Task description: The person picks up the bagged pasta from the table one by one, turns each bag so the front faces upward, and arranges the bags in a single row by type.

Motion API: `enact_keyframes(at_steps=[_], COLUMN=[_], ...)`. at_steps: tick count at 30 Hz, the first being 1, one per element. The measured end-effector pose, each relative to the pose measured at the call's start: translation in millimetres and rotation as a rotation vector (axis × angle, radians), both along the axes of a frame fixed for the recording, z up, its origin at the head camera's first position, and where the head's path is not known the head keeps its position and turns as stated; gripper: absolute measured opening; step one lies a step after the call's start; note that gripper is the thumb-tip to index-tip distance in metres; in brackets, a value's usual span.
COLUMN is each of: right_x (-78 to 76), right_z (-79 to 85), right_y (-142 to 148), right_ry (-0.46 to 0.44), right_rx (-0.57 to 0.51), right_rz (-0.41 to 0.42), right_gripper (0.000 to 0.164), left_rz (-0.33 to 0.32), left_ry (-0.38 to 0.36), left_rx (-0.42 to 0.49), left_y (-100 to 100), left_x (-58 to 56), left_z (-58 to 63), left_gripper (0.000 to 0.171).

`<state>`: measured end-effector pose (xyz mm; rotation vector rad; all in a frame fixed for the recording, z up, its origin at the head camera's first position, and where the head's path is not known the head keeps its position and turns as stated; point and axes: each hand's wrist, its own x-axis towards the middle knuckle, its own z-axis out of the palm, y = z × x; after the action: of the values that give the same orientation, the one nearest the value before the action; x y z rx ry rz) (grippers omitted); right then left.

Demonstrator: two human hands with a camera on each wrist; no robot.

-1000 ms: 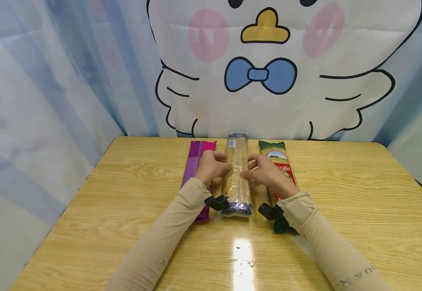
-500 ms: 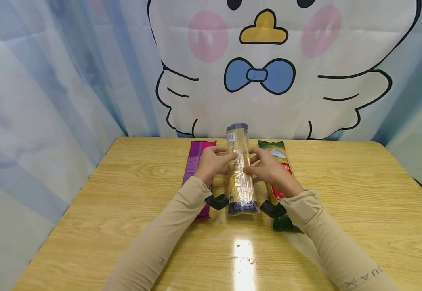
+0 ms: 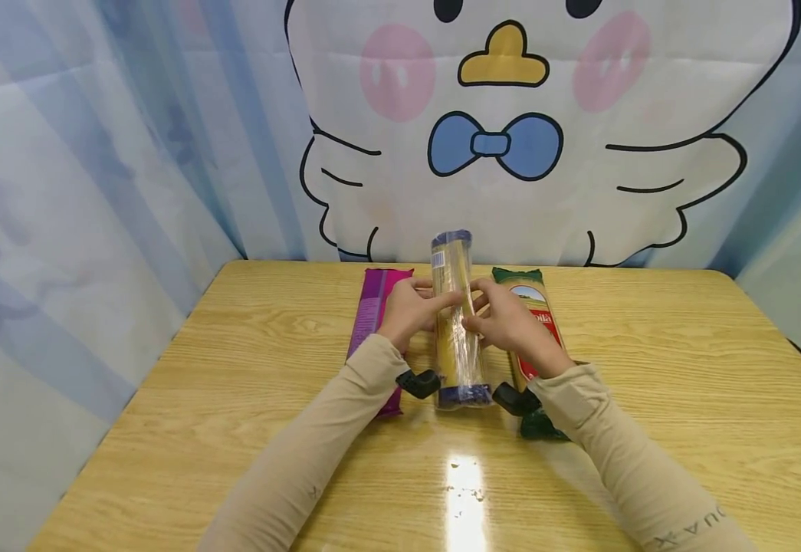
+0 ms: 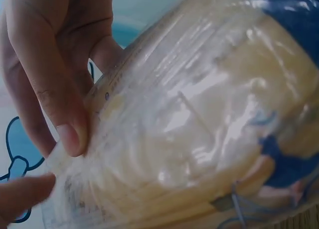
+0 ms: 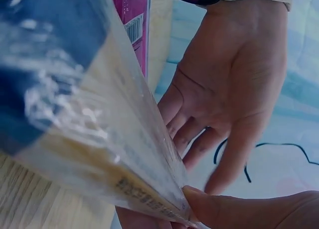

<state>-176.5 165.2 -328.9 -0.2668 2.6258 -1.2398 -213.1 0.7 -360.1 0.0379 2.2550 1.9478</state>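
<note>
A clear plastic packet of long yellow noodles [image 3: 457,349] with dark blue ends is tilted up in the head view, its far end raised and its near end low over the table. My left hand [image 3: 408,308] holds it from the left, thumb across the front. From the right, my right hand [image 3: 507,316] pinches its side between thumb and fingers. The right wrist view shows the right thumb [image 5: 249,209] against the wrapper's edge. A purple packet [image 3: 370,310] lies partly hidden beneath the left hand, and a green and red packet [image 3: 527,295] lies partly behind the right hand.
The wooden table [image 3: 269,368] carries all of the packets. Behind it hangs a curtain [image 3: 386,184] with a cartoon bird, close to the far edge. Black wrist cameras sit at both cuffs, near the noodle packet's lower end.
The noodle packet's far end has risen from the table and the packet has shifted slightly right. My left thumb has moved further across its front. The two side packets stay put.
</note>
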Motion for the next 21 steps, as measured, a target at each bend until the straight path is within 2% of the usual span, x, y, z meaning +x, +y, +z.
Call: enact_keyframes(at_steps=[15, 21], right_x=[3.1, 3.9], right_z=[-1.5, -1.8], right_y=[-2.9, -1.2], right_ry=[0.071, 0.086], right_rx=[0.046, 0.011], right_rz=[-0.012, -0.009], right_gripper=[0.058, 0.06], left_rz=[0.044, 0.06], left_ry=[0.011, -0.002], left_rx=[0.087, 0.139], left_y=[1.0, 0.6], left_x=[0.6, 0.0], left_z=[1.2, 2.8], left_gripper=[0.043, 0.04])
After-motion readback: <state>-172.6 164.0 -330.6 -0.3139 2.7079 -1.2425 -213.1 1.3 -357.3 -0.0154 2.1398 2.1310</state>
